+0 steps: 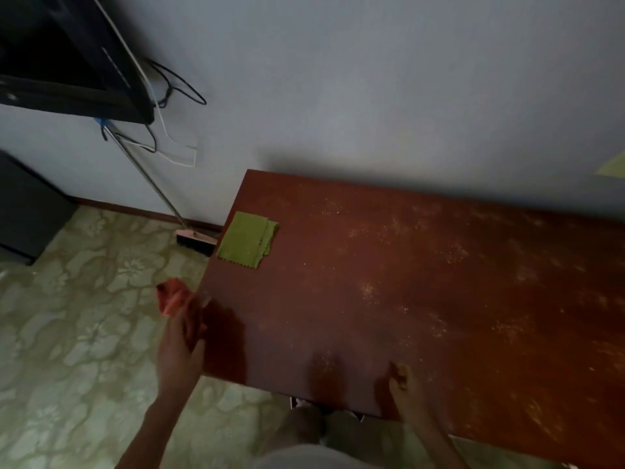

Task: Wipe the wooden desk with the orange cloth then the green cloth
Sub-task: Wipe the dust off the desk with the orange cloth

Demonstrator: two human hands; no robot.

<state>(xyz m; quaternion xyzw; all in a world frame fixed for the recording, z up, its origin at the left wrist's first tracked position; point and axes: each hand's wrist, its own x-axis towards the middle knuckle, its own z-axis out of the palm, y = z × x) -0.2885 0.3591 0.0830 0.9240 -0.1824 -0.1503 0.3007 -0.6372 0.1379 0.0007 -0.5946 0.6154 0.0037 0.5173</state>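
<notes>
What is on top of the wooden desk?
A folded green cloth lies at the wooden desk's far left corner, amid pale dust. The right hand rests at its near edge.

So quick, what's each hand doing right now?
Left hand: grips the orange cloth just off the wooden desk edge.
Right hand: fingers curled, resting on the desk, holding nothing visible.

1. The scene is being viewed by a single head-worn, wide-angle camera, from above the near edge of the wooden desk (pixel 422 282).
2. The lens is being pointed forward and down, toward the wall (pixel 372 96) behind the desk.
3. The desk is being seen from close; the floor (pixel 84 299) at left is being taken in too.
</notes>
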